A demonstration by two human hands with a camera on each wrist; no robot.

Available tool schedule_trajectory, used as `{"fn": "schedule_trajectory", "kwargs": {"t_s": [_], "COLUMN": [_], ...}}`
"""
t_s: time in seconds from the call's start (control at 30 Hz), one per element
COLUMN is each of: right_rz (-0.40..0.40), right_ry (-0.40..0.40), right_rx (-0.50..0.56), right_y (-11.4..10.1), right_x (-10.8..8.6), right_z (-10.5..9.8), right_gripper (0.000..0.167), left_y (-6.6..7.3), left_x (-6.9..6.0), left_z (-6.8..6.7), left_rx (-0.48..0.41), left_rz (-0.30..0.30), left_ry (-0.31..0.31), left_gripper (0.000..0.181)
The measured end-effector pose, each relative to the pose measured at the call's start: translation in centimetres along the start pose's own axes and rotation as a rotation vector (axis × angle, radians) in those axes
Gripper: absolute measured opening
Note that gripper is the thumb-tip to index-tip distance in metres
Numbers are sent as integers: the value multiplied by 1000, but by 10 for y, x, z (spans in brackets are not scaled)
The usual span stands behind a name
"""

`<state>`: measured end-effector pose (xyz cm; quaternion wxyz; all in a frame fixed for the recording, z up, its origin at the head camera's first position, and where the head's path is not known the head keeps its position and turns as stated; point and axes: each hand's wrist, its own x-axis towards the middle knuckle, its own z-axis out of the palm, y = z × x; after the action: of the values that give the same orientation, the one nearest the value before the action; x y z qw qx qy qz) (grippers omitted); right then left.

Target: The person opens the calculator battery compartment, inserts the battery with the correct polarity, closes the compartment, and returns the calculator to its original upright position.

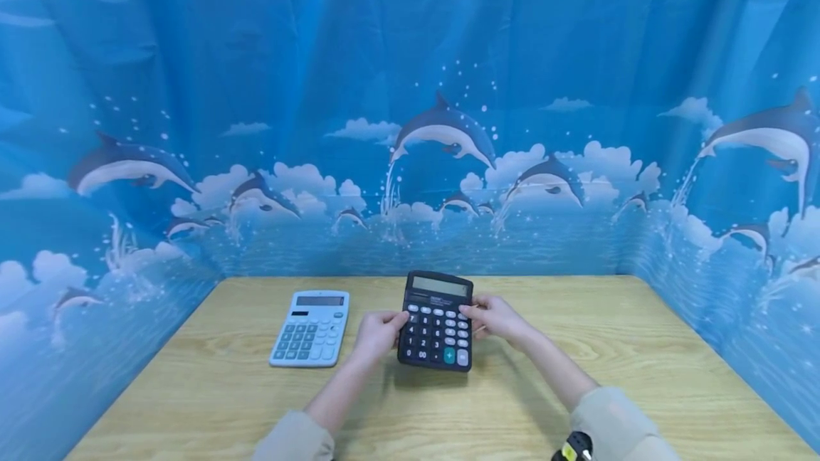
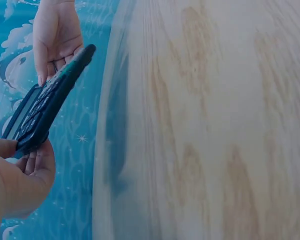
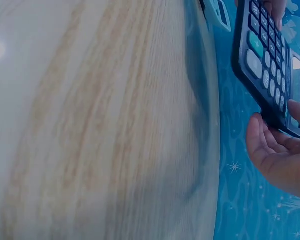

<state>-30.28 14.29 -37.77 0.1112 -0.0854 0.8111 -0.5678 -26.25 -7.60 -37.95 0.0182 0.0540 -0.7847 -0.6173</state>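
A black calculator [image 1: 436, 322] with grey, black and green keys is held tilted above the table, its display at the far end. My left hand [image 1: 379, 333] grips its left edge, thumb on the front face and fingers behind. On the opposite edge my right hand [image 1: 498, 319] pinches it the same way. The left wrist view shows the calculator [image 2: 55, 100] from the side, between the left hand [image 2: 25, 175] and the right hand [image 2: 57, 37]. In the right wrist view, the right hand [image 3: 282, 150] holds it near the display end.
A light blue calculator [image 1: 310, 329] lies on the wooden table [image 1: 211, 375] left of the hands. A blue curtain [image 1: 544, 55] printed with dolphins and clouds stands behind the table and along both sides. Something dark with a yellow patch [image 1: 572, 448] sits by the right sleeve.
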Motion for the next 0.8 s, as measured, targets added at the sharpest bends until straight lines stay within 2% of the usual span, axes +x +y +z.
{"fn": "schedule_trajectory", "kwargs": {"t_s": [0.17,0.3,0.47,0.57,0.8], "right_rz": [34,54,81,96,131], "right_ry": [8,39,82,87,70], "right_rx": [-44,-108,-147,-156,-202], "right_y": [0,2,2,3,5], "right_x": [1,4,8,12,18], "right_z": [4,8,10,10,9], "right_gripper": [46,39,35,36,40], "left_y": [-4,-5,-3,-2,-2], "left_x": [6,12,19,22,24], "left_z": [4,9,12,14,18], "left_rx": [-80,-77,-60,-5,226], "left_rz": [-71,-96,-94,-96,-88], "left_ry": [14,13,-5,6,69], "left_gripper": [37,39,38,36,30]}}
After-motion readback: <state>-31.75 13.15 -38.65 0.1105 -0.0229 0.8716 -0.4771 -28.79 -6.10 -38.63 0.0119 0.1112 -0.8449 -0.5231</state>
